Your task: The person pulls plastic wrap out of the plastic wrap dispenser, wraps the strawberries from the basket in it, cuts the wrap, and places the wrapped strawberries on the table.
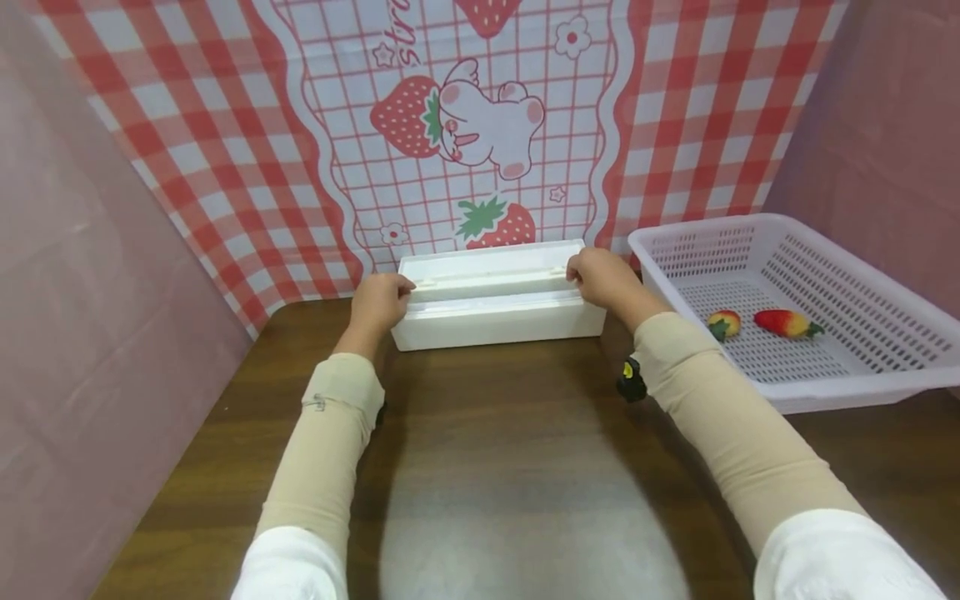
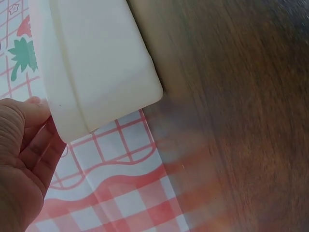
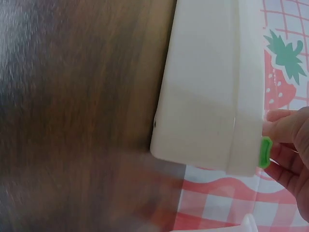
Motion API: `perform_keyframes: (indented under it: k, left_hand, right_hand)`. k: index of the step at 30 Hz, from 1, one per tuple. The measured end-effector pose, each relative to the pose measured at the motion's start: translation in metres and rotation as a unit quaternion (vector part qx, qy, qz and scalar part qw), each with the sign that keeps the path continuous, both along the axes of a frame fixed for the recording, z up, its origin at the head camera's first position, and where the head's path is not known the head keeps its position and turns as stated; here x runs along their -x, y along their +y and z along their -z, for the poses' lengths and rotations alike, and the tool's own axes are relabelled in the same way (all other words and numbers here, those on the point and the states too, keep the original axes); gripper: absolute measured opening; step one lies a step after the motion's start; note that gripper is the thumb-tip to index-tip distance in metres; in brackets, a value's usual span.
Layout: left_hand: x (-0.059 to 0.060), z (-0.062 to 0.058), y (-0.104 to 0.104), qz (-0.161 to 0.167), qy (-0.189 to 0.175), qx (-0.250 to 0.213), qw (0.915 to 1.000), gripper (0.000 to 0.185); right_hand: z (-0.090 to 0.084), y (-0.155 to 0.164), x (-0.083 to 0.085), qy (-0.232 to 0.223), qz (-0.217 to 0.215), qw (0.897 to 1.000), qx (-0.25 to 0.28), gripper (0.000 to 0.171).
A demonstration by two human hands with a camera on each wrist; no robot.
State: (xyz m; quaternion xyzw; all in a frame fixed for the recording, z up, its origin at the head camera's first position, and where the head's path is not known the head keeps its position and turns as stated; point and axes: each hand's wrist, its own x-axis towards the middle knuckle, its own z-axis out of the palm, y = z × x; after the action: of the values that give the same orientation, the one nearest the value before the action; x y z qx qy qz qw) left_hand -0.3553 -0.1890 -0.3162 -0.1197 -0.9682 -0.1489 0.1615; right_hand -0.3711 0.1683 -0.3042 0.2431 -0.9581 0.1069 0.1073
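A long white plastic box (image 1: pixel 498 325) stands on the table's far side against the patterned cloth, with a raised white lid strip (image 1: pixel 491 286) running along its top. My left hand (image 1: pixel 377 304) pinches the strip's left end between thumb and fingers. At the opposite end, my right hand (image 1: pixel 603 279) pinches the strip the same way. In the right wrist view a small green tab (image 3: pixel 265 152) sticks out at the box's top edge beside the right fingers. The left wrist view shows thumb and fingers at the rounded box corner. The box's inside is mostly hidden.
A white perforated basket (image 1: pixel 870 387) stands on the right, close to the right forearm. Inside lie two red-and-yellow fruit-like pieces with green tops, one short (image 1: pixel 723 323) and one longer (image 1: pixel 783 323). A strawberry-print checked cloth (image 1: pixel 487 108) hangs behind the wooden table (image 1: pixel 517 467).
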Motion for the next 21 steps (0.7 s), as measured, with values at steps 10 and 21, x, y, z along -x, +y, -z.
perform_keyframes:
  k: [10, 21]
  left_hand:
    - [0.004, 0.005, 0.002, -0.004, 0.02, -0.027, 0.9994, 0.017]
    - [0.004, 0.0, 0.005, -0.018, 0.064, -0.072, 0.9951, 0.016]
  right_hand:
    - [-0.003, 0.007, 0.003, 0.031, -0.012, 0.999, 0.016, 0.011]
    - [-0.012, 0.004, 0.011, 0.037, 0.015, 0.999, 0.025, 0.013]
